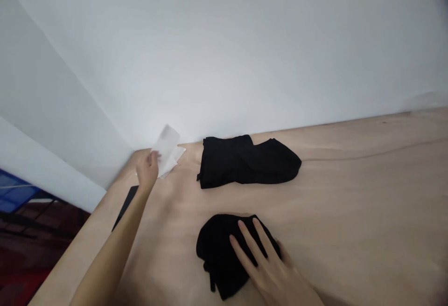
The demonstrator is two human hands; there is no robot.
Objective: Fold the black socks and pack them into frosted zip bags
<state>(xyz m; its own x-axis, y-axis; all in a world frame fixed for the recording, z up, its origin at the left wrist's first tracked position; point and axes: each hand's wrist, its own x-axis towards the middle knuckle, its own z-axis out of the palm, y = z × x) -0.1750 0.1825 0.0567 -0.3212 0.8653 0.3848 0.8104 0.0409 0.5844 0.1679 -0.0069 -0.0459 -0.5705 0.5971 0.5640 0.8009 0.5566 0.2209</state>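
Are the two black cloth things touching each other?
Apart: the head view shows a strip of wooden tabletop between the far black cloth and the near black cloth.

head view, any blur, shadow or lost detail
In the head view, the left hand and its white rectangular sheet look blurred; a soft shadow crosses the pale wood-grained tabletop beside that forearm; the far flat black cloth shows little detail.

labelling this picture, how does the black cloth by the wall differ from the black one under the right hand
The far cloth lies long and stretched out; the near cloth makes a shorter, rounder shape. The far cloth is untouched, while the right hand rests on the near cloth with fingers spread. Both are black and lie on the wooden surface.
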